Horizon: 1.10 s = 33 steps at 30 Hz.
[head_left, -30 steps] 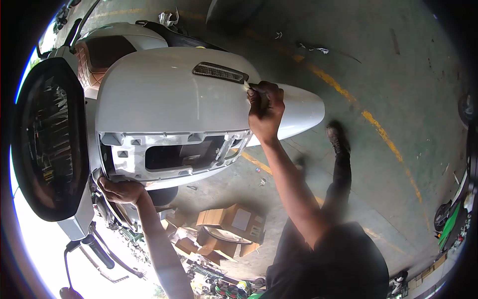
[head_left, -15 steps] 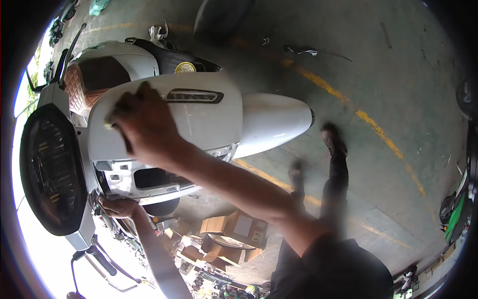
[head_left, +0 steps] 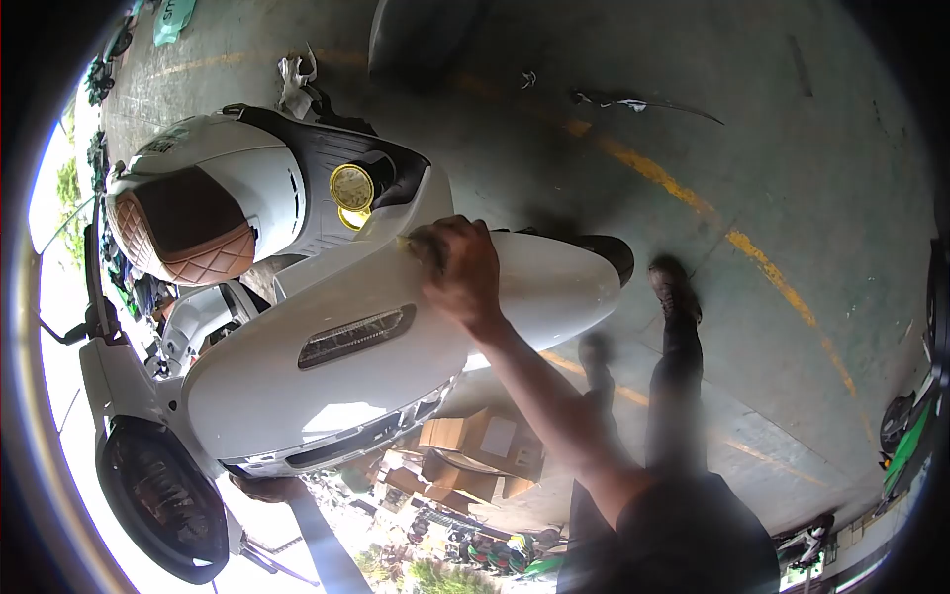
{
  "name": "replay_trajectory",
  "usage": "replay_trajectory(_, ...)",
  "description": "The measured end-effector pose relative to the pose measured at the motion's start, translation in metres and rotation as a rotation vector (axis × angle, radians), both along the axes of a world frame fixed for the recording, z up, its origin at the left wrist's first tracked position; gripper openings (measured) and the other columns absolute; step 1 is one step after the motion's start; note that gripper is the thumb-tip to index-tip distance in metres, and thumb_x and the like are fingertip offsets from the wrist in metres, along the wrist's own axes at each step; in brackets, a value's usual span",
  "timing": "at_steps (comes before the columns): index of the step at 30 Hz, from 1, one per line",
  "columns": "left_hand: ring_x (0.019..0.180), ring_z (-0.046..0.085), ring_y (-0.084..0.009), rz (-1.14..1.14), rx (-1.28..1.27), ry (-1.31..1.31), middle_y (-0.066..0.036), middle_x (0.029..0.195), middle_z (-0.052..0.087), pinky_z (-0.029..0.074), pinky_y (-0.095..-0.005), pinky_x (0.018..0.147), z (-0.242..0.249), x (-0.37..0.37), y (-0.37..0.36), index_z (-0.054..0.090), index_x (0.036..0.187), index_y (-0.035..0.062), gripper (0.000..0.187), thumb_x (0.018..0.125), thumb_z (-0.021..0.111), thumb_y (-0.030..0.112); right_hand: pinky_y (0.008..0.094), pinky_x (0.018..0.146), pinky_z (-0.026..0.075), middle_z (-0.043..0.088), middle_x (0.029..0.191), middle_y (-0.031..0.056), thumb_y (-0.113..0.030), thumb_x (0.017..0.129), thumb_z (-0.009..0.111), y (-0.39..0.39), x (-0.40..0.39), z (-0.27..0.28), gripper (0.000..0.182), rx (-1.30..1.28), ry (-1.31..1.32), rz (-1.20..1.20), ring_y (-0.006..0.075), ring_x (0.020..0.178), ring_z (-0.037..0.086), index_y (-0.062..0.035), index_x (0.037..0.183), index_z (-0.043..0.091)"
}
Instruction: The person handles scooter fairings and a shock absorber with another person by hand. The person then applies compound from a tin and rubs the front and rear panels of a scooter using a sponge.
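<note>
A white scooter front panel (head_left: 247, 386) with a long narrow lamp (head_left: 356, 337) fills the middle left. My right hand (head_left: 460, 272) is closed around a small dark, yellow-edged pad (head_left: 426, 247) on the panel's upper edge, close to the white front fender (head_left: 554, 272). What kind of pad it is, I cannot tell. Below, my left hand (head_left: 267, 487) grips the panel's lower edge near the dark headlight (head_left: 163, 500), its fingers partly hidden by the panel.
Behind the panel is the scooter's seat (head_left: 183, 223) with brown quilted trim, near a round yellow tin (head_left: 351, 186). Opened cardboard boxes (head_left: 485, 441) lie on the floor below. A yellow line (head_left: 772, 267) crosses the floor at right, with a shoe (head_left: 675, 282) beside it.
My right hand has moved right along the panel, from the headlight end toward the fender. The panel and headlight appear lower and tilted, showing more of the seat and the yellow tin.
</note>
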State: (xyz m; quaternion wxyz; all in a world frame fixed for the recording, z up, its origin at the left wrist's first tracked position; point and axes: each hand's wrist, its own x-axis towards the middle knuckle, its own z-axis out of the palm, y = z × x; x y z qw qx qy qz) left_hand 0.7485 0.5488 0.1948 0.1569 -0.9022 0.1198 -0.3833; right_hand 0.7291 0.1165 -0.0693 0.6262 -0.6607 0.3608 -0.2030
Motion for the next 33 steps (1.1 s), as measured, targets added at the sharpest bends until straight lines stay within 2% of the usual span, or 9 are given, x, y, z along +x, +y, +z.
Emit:
replay_trajectory(2, 0.105, 0.066, -0.0425, 0.005, 0.005, 0.045, -0.025, 0.120, 0.063, 0.056, -0.0526, 0.085, 0.013, -0.005, -0.008, 0.050, 0.134, -0.0049, 0.081, 0.089, 0.063, 0.061, 0.0414, 0.082, 0.048, 0.070, 0.097, 0.0101, -0.009, 0.083, 0.069, -0.020, 0.015, -0.022, 0.010, 0.339, 0.270, 0.254, 0.0290, 0.088, 0.062, -0.0081, 0.093, 0.073)
replay_trajectory(3, 0.105, 0.066, -0.0426, -0.113, 0.191, -0.003, -0.025, 0.120, 0.063, 0.056, -0.0526, 0.085, 0.015, -0.005, -0.014, 0.050, 0.134, -0.0052, 0.081, 0.089, 0.062, 0.062, 0.0414, 0.082, 0.048, 0.070, 0.097, 0.0101, -0.009, 0.083, 0.069, -0.020, 0.006, -0.019, 0.010, 0.333, 0.270, 0.254, 0.0290, 0.088, 0.062, -0.0081, 0.093, 0.073)
replay_trajectory(8, 0.105, 0.066, -0.0391, 0.036, 0.232, -0.046, -0.024, 0.119, 0.064, 0.057, -0.0501, 0.085, 0.010, -0.013, -0.003, 0.054, 0.131, -0.0060, 0.080, 0.088, 0.062, 0.061, 0.0418, 0.088, 0.048, 0.070, 0.096, 0.0143, -0.010, 0.084, 0.068, -0.025, -0.027, 0.006, 0.014, 0.320, 0.109, 0.302, 0.0332, 0.090, 0.062, -0.0057, 0.096, 0.074)
replay_trajectory(14, 0.104, 0.065, -0.0407, 0.035, 0.262, -0.025, -0.024, 0.118, 0.064, 0.055, -0.0503, 0.085, 0.009, -0.014, -0.009, 0.055, 0.130, -0.0064, 0.082, 0.085, 0.065, 0.062, 0.0419, 0.084, 0.055, 0.074, 0.103, 0.0137, -0.020, 0.084, 0.071, -0.015, 0.101, -0.131, 0.021, 0.359, 0.538, 0.453, 0.0327, 0.096, 0.071, -0.0094, 0.101, 0.076)
replay_trajectory(18, 0.103, 0.065, -0.0415, 0.018, 0.294, -0.002, -0.024, 0.117, 0.063, 0.055, -0.0504, 0.085, 0.010, -0.011, -0.010, 0.055, 0.129, -0.0066, 0.084, 0.083, 0.067, 0.062, 0.0407, 0.086, 0.055, 0.075, 0.101, 0.0156, -0.022, 0.086, 0.071, -0.007, 0.096, -0.140, 0.023, 0.437, 0.534, 0.413, 0.0331, 0.098, 0.072, -0.0079, 0.103, 0.076)
replay_trajectory(22, 0.102, 0.064, -0.0428, 0.030, 0.316, -0.011, -0.025, 0.116, 0.063, 0.053, -0.0506, 0.085, -0.004, -0.019, -0.010, 0.056, 0.128, -0.0069, 0.086, 0.080, 0.069, 0.063, 0.0390, 0.086, 0.055, 0.074, 0.102, 0.0179, -0.022, 0.089, 0.068, -0.026, 0.011, -0.079, 0.023, 0.485, 0.291, 0.368, 0.0323, 0.094, 0.073, -0.0033, 0.101, 0.075)
replay_trajectory(25, 0.102, 0.064, -0.0435, 0.036, 0.363, -0.022, -0.025, 0.115, 0.063, 0.053, -0.0507, 0.085, -0.007, -0.036, -0.012, 0.056, 0.127, -0.0071, 0.087, 0.079, 0.071, 0.063, 0.0351, 0.085, 0.055, 0.074, 0.094, 0.0124, -0.014, 0.088, 0.075, -0.063, -0.053, -0.026, 0.019, 0.800, 0.277, 0.564, 0.0209, 0.090, 0.072, 0.0018, 0.098, 0.072)
replay_trajectory(27, 0.102, 0.063, -0.0435, 0.050, 0.351, -0.015, -0.025, 0.115, 0.062, 0.052, -0.0508, 0.085, -0.014, -0.041, -0.022, 0.056, 0.126, -0.0071, 0.086, 0.079, 0.070, 0.063, 0.0333, 0.084, 0.054, 0.074, 0.094, 0.0111, -0.013, 0.087, 0.075, -0.099, -0.049, 0.025, 0.021, 0.740, 0.397, 0.501, 0.0182, 0.092, 0.070, 0.0019, 0.101, 0.070)
replay_trajectory(33, 0.107, 0.061, -0.0416, 0.185, 0.098, -0.035, -0.024, 0.118, 0.060, 0.051, -0.0509, 0.089, -0.022, -0.053, -0.043, 0.056, 0.124, -0.0063, 0.077, 0.086, 0.061, 0.060, 0.0361, 0.082, 0.055, 0.073, 0.097, 0.0150, -0.021, 0.085, 0.077, -0.123, 0.064, 0.027, 0.030, 0.155, 0.218, 0.641, 0.0237, 0.093, 0.072, 0.0005, 0.103, 0.068)
